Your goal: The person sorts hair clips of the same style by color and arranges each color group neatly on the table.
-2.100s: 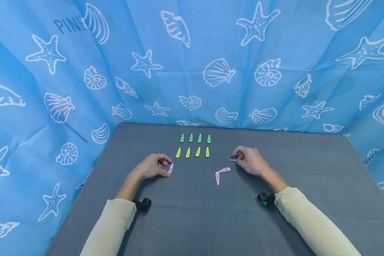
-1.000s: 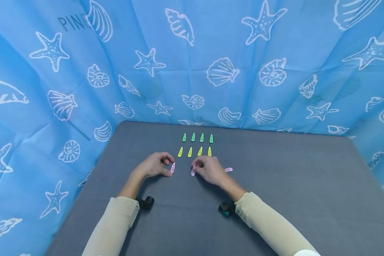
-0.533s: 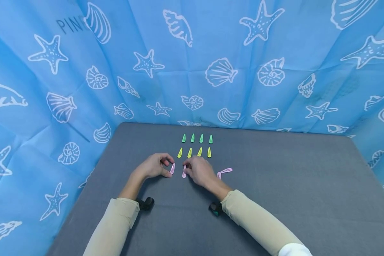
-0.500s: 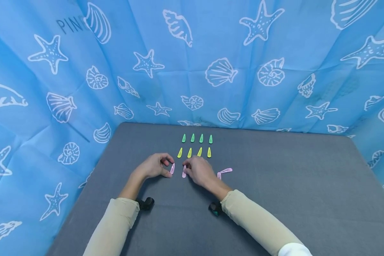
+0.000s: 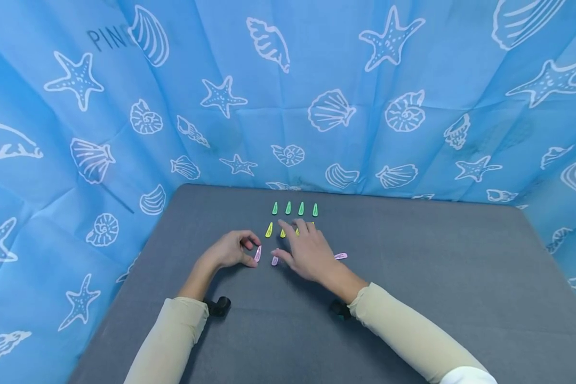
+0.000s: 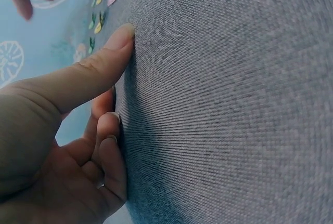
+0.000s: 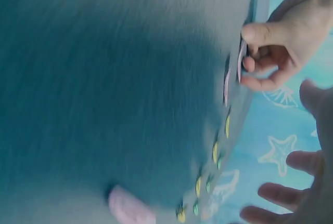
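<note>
My left hand [image 5: 230, 249] rests on the table, its thumb and a finger pinching the two ends of a pink snap hair clip [image 5: 258, 254]. In the left wrist view that clip is hidden behind the thumb. Just right of it a second pink hair clip [image 5: 275, 261] lies flat, close to the thumb of my right hand [image 5: 309, 253]. The right hand has its fingers spread and holds nothing; it partly covers the yellow hair clips [image 5: 269, 230]. Another pink hair clip [image 5: 341, 256] shows beyond the right wrist.
Behind the yellow row stands a row of several green hair clips [image 5: 288, 208]. All lie on a grey cloth-covered table [image 5: 437, 256]. A blue curtain [image 5: 288, 128] with shell and starfish prints hangs at the back and sides.
My right hand brought a pink hair clip from the right, set it beside the left hand's clip and let go; its fingers are now spread. My left hand keeps its place.
</note>
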`<act>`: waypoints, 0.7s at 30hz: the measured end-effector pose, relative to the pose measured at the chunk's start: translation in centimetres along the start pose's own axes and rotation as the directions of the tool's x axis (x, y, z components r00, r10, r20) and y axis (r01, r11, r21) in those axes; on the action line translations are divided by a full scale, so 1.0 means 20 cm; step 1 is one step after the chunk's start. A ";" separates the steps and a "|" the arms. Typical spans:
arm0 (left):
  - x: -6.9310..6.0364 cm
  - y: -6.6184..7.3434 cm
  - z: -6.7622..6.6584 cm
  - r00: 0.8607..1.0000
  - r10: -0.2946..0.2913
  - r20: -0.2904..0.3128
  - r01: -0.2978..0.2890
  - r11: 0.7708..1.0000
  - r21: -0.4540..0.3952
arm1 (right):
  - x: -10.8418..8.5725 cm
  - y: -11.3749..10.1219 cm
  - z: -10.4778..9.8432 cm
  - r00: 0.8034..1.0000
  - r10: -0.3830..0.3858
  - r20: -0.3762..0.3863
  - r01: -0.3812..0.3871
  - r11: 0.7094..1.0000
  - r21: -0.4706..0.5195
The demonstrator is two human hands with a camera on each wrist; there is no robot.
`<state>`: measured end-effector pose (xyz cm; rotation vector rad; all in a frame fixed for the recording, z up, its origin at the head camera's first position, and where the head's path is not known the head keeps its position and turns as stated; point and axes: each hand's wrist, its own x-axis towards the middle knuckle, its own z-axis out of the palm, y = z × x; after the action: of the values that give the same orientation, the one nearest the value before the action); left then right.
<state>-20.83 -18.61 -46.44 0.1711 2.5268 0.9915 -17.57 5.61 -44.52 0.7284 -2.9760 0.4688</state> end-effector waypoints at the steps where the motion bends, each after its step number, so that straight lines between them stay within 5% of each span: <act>1: 0.00 0.00 0.00 1.000 -0.001 0.000 0.001 1.000 0.004 | -0.01 0.02 -0.01 1.000 -0.003 0.005 0.003 1.000 -0.025; 11: -0.01 0.01 0.00 1.000 -0.003 0.000 0.003 1.000 0.008 | -0.16 0.17 -0.06 0.995 0.076 0.064 -0.069 0.993 -0.094; 21: 0.00 0.01 -0.01 1.000 -0.014 0.022 0.013 1.000 0.005 | -0.32 0.31 -0.06 0.997 0.013 0.075 -0.006 0.996 -0.091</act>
<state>-20.84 -18.64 -46.23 0.1651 2.5077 0.9735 -14.78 14.02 -45.88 0.7393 -3.0484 0.3112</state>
